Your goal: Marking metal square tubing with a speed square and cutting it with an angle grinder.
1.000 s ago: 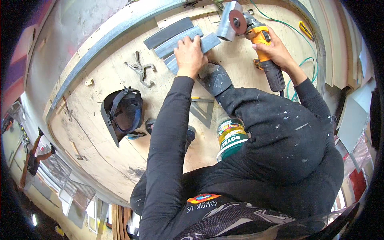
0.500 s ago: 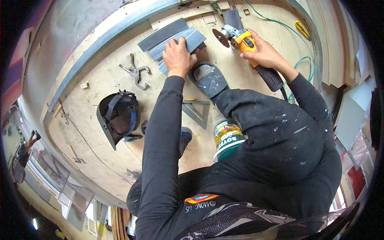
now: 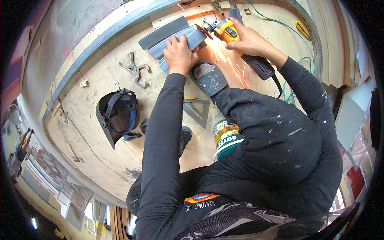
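"Pale plywood (image 3: 80,120) is filling most of the head view, with a curved grey metal strip (image 3: 96,50) running along its far left side."

"What are the hands doing?"

"Both are working near the top. The left hand (image 3: 179,53) is pressing down on a grey-blue metal bar (image 3: 195,36), its fingers half curled over the top and its thumb bending by the near edge. The right hand (image 3: 254,40) is closing around a yellow and black angle grinder (image 3: 229,31); some of its fingers are staying hidden from me."

"Where is the bar, exactly?"

"It is lying just beyond the person's sandalled foot (image 3: 212,80), beside a darker bar (image 3: 162,34). The grinder's disc is sitting at the bar's right end, and orange sparks (image 3: 230,66) are streaming down to the right, past the foot."

"And around them?"

"A metal clamp (image 3: 135,69) is lying left of the left hand, and a dark face shield (image 3: 120,116) is resting nearer the person. A triangular set square (image 3: 205,114) is lying between the left sleeve and the bent leg, close to a green and white bucket (image 3: 228,140). A yellow cutter knife (image 3: 303,30) is lying at the far right."
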A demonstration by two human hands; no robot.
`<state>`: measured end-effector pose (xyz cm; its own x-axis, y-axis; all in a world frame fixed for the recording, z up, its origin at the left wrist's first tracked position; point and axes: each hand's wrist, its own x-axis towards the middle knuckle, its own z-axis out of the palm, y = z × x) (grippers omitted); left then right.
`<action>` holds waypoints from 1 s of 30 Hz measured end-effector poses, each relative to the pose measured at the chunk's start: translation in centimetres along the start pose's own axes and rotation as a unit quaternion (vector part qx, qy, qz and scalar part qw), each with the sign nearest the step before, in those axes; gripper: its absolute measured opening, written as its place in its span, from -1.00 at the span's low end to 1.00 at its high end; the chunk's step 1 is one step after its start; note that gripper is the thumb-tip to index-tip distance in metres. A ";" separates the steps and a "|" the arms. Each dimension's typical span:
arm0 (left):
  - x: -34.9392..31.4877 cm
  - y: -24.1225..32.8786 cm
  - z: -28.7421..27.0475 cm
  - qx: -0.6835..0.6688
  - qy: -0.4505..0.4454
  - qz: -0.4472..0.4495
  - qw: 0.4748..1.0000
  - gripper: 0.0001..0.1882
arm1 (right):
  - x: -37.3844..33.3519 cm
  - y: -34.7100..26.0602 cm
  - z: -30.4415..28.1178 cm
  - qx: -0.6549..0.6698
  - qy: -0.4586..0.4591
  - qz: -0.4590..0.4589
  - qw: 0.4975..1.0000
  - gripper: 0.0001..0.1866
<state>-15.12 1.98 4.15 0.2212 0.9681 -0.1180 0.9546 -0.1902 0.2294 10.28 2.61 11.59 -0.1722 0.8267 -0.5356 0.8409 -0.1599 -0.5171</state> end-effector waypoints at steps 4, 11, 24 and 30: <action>0.2 -0.7 0.3 -0.008 -0.008 -0.012 1.000 -0.35 | -2.0 0.8 0.5 0.019 -0.018 0.019 0.999 0.09; 2.4 -2.7 -1.7 -0.175 -0.065 0.058 0.981 -0.09 | -5.9 4.5 1.5 0.057 0.015 0.051 0.997 0.11; -0.4 -1.1 -0.2 -0.112 -0.040 0.081 0.990 -0.32 | -4.4 3.1 -0.1 0.040 -0.017 0.078 0.996 0.07; -0.4 -1.1 -0.2 -0.120 -0.038 0.074 0.989 -0.34 | -1.6 3.7 -0.4 0.001 0.003 0.006 1.000 0.10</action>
<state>-16.33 1.79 4.09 0.3789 0.9154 -0.1362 0.8372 -0.2763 0.4719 13.84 0.93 10.82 -0.1587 0.8273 -0.5389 0.8421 -0.1716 -0.5113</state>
